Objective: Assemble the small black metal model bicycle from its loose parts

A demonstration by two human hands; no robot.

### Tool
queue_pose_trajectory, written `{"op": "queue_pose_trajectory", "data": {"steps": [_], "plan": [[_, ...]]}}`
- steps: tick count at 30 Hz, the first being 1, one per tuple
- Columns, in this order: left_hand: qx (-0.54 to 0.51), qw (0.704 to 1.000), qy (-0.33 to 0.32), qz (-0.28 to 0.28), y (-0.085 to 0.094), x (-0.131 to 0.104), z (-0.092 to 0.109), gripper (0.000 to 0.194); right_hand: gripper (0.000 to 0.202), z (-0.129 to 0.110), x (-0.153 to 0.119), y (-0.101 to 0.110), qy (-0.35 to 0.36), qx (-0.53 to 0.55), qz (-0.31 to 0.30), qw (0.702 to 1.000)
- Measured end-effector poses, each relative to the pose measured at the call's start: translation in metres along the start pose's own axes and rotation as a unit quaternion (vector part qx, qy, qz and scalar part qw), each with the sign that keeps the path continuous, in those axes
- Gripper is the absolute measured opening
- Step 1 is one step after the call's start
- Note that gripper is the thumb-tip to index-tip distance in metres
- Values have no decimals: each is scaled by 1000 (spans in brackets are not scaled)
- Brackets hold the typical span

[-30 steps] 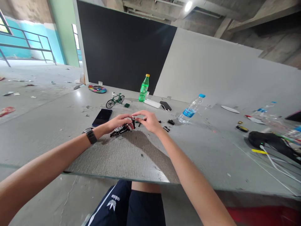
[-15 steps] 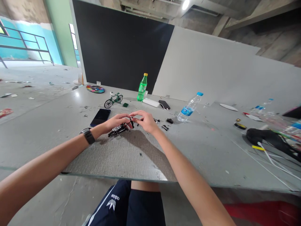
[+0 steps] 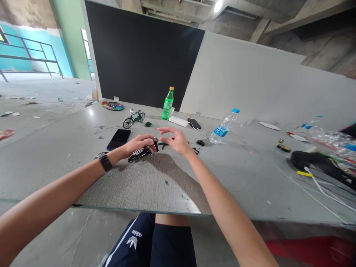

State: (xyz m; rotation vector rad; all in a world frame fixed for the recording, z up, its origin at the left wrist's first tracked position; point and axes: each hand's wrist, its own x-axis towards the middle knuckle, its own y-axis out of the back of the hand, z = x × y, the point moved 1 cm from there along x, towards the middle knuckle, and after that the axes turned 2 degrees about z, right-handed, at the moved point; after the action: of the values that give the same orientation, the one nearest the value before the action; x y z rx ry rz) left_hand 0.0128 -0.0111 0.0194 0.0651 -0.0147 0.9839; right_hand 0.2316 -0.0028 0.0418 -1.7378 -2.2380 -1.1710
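Observation:
A black model bicycle (image 3: 141, 152) without a visible front wheel stands tilted on the table in front of me. My left hand (image 3: 140, 143) is closed around its frame from behind, fingers near the front fork. Just right of the fork, my right hand (image 3: 175, 140) is apart from the model, thumb and fingers spread, nothing seen between them. Small dark parts lie partly hidden behind that hand. A short black part (image 3: 200, 142) and some thin black pieces (image 3: 196, 151) rest to its right.
A green model bicycle (image 3: 134, 118) stands beyond a phone (image 3: 119, 139). Further back are a paint palette (image 3: 112, 106), a green bottle (image 3: 167, 104) and a white power bank (image 3: 178, 121). A clear water bottle (image 3: 222, 128) stands right; a black tape roll (image 3: 284, 148) lies beyond.
My right hand has let go of the bicycle's front end and moved slightly right, its fingers opening. My left hand stays on the black model bicycle.

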Motion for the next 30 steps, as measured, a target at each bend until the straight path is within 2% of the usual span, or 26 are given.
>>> {"op": "queue_pose_trajectory", "data": {"steps": [4,7,10,15,23,30], "plan": [[-36,999,26,-1,1,2,-4,43,33,18,-4,30,-58,-90,105,989],[-46,999,28,-7,2,2,-5,42,23,33,-10,49,-127,-210,107,964],[-49,999,20,-10,4,0,-6,44,16,45,-15,58,-198,-285,96,933],[-41,999,3,-8,5,-1,-5,64,16,52,-17,61,-236,-322,96,912],[-7,1000,-9,10,7,-1,-1,55,16,55,-17,60,-254,-329,98,904],[-3,1000,-8,7,6,-2,1,56,14,62,-16,62,-243,-329,107,906]]}}
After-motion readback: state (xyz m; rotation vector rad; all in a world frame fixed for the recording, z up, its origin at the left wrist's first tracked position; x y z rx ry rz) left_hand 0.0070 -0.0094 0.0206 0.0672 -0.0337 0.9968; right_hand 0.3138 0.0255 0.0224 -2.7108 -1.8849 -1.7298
